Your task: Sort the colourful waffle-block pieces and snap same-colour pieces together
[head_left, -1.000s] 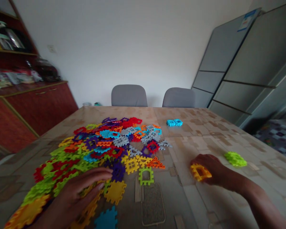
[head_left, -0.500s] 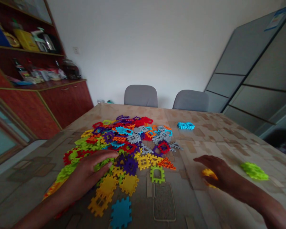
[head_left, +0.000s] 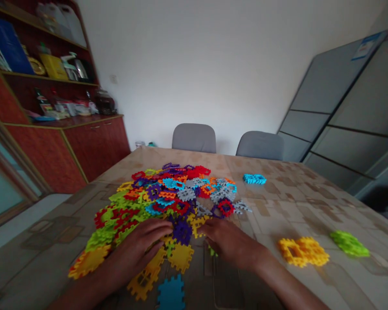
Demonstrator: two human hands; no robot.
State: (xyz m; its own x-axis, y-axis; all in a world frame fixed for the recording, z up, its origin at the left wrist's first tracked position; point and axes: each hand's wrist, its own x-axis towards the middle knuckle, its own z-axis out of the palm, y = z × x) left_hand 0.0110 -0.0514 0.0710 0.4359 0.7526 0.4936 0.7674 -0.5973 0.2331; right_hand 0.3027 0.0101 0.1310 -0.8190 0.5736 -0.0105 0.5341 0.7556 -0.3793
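My left hand (head_left: 145, 241) lies over the near side of a heap of colourful interlocking plastic tiles. Its fingers are bent with the thumb apart, and nothing shows held between them. A purple tile (head_left: 182, 232) is just past its fingertips. My right hand (head_left: 231, 239) reaches in from the right, fingertips together on a yellow tile (head_left: 198, 224) with a window pattern; its thumb is hidden. Beneath that hand a green tile (head_left: 212, 250) peeks out. Solid yellow tile (head_left: 181, 257) and blue tile (head_left: 171, 292) lie flat nearer me.
Apart from the heap, a yellow joined stack (head_left: 304, 251) and a green stack (head_left: 349, 243) lie at right. A blue stack (head_left: 254, 179) sits farther back. Grey chairs (head_left: 194, 137) stand behind the patterned table (head_left: 271, 206), with a red cabinet (head_left: 98, 146) at left.
My right hand has left the yellow stack and moved left to the heap, leaving the stack on the table. My left hand has shifted slightly right, and the view has tilted up.
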